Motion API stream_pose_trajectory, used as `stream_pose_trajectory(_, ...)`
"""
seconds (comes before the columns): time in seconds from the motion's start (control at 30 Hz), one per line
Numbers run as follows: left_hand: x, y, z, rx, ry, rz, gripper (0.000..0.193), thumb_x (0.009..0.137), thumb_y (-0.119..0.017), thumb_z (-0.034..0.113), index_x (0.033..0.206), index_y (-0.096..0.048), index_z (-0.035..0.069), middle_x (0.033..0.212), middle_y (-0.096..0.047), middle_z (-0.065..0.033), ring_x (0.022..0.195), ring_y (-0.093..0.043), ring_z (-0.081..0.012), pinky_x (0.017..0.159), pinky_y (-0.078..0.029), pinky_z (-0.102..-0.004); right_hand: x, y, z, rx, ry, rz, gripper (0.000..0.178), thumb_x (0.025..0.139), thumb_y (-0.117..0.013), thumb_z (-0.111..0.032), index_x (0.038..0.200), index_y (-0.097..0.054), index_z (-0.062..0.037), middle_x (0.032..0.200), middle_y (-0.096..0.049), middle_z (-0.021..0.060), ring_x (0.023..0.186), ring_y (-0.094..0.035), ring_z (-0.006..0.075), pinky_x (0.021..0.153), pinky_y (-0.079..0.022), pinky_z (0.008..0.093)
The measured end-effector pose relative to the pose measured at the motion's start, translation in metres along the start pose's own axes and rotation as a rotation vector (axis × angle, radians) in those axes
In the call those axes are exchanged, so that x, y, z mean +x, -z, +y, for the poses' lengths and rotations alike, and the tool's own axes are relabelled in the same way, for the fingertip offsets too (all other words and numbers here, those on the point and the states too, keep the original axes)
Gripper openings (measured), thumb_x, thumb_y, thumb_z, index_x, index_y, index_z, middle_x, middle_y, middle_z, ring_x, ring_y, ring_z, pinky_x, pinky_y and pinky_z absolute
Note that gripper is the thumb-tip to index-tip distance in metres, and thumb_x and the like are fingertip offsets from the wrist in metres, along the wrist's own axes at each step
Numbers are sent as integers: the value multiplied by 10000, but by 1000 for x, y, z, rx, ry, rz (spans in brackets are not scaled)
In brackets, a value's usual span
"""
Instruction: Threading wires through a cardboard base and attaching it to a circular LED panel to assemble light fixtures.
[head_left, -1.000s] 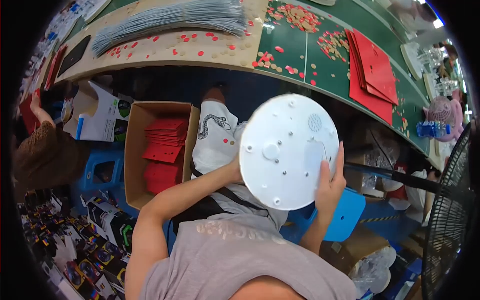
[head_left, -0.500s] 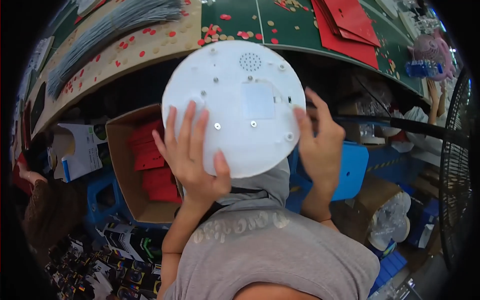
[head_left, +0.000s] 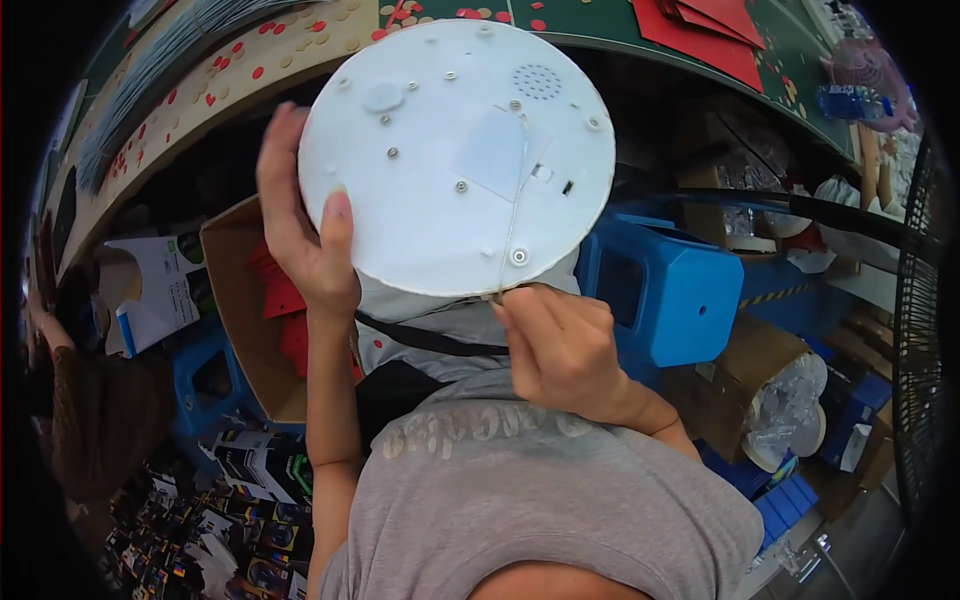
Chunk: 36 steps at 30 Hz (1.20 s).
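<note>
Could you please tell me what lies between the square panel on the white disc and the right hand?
The head view shows a thin pale wire running down the white disc from beside the square panel toward the right hand.

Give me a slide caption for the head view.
The left hand holds a round white disc by its edge while the right hand pinches a thin wire at the lower rim.

Between the left hand (head_left: 303,245) and right hand (head_left: 565,345), the disc (head_left: 430,220) is smooth white plastic with a soft sheen, its screws (head_left: 461,187) shiny metal. The thin cord (head_left: 511,235) running to the right hand may be metal or thread. Below both hands, the shirt (head_left: 560,480) is matt grey cloth. Right of them, the stool (head_left: 690,320) is smooth, faintly glossy blue plastic.
</note>
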<state>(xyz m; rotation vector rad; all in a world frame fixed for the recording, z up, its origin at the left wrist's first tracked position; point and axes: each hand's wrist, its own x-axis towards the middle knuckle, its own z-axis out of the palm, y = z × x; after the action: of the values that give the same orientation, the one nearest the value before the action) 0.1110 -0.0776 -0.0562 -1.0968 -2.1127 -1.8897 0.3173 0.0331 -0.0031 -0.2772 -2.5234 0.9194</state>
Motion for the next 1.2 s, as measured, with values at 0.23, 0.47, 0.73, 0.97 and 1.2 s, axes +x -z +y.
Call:
stream_pose_trajectory(0.23,-56,6,70,312,-33,-148,274,758,-842,167,869,-625,42,858,-669,-70,743,-602,-210,699,-426,-348,1,-25,-2,33,98,38,106,770,-718,36,849,-653,7,684,-608,107,541,-595,242,486,-471,347)
stream_pose_trajectory(0.47,-47,-2,96,138,473,-184,201,777,-848,73,831,-675,-14,717,-673,-66,630,-598,-116,614,-453,-254,-10,-34,-10,-19,176,-38,241,713,-666,-39,941,-724,10,910,-695,136,791,-696,267,668,-567,367)
stream_pose_trajectory(0.73,-44,38,87,-74,867,-304,124,879,-748,48,836,-735,-67,713,-708,-60,626,-573,-70,584,-403,-215,56,74,59,-318,398,243,115,880,-756,-138,931,-731,-38,983,-740,99,873,-710,208,674,-550,317)
stream_pose_trajectory(0.97,-39,37,79,-77,750,-346,171,906,-718,37,798,-741,-93,709,-720,-117,616,-628,-99,572,-450,-228,223,96,266,-808,-403,423,713,954,-577,-580,1431,-551,-51,1491,-498,242,1398,-447,413,1132,-393,459)
stream_pose_trajectory(1.2,-12,46,75,-131,860,-466,317,958,-673,93,700,-717,-86,608,-697,-117,536,-632,-120,515,-457,-235,224,100,296,-664,-550,126,764,978,-503,-597,1544,-413,-91,1443,-525,298,1356,-498,434,1106,-413,521)
